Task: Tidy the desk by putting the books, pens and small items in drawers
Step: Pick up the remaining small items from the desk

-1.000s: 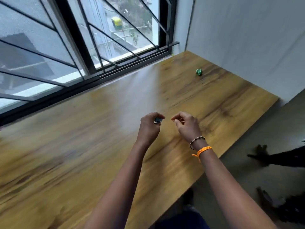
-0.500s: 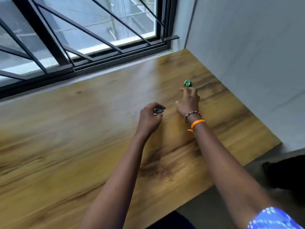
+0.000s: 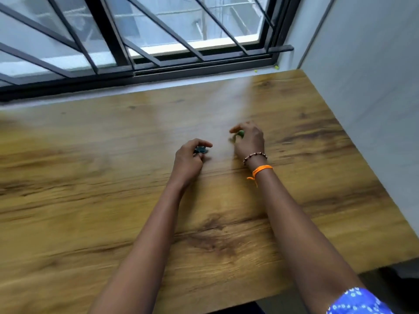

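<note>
Pinching sm. items [image 3: 201, 150], both hands.

Both forearms stretched forward, left hand [image 3: 189, 158] fingers curled pinching, right hand [image 3: 249, 141] fingers curled pinching

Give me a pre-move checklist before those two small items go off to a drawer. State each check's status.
1. Left hand grips the small dark item: ok.
2. Right hand holds the small green item: ok, though blurred.
3. Both items lifted off the desk: cannot tell.
4. Drawer open and in sight: cannot tell, none in view.
5. Other loose items left on the desk: none visible, ok.
</note>
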